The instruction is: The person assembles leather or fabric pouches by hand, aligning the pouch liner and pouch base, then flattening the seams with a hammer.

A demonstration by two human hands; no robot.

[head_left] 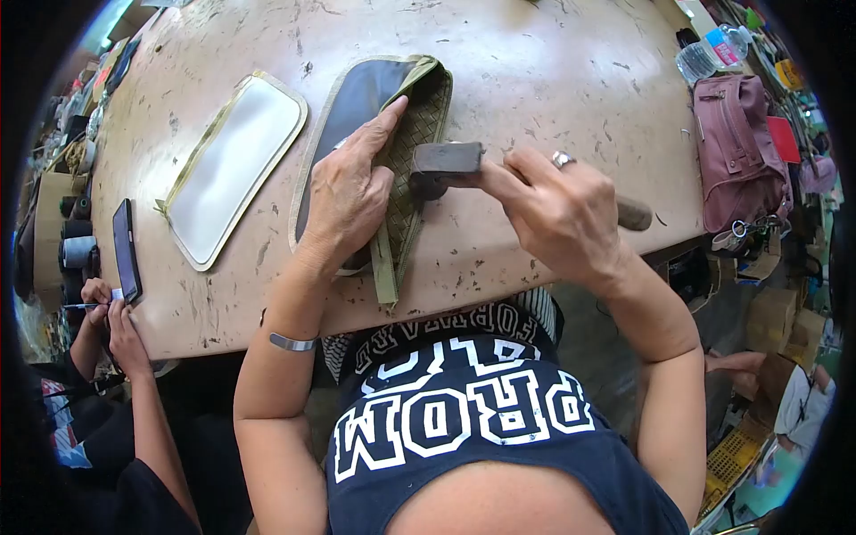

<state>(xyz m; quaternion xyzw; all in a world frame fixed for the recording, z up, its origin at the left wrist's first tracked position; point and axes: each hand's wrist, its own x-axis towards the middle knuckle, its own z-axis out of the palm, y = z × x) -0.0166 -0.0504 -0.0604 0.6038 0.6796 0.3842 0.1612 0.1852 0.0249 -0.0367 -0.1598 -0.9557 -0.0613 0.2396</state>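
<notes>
Two hands at the counter [571,98]; the left hand [353,185] lies, fingers extended, on a woven piece [424,118]; the right hand's [563,212] fingers wrap a hammer [448,160] over it.

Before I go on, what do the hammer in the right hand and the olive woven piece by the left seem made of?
Hammer head: likely worn steel, dark with a dull grey sheen. Handle: probably wood, by its brown, rounded end. Woven piece: perhaps leather or synthetic strips, slightly glossy, showing a crisscross weave.
</notes>
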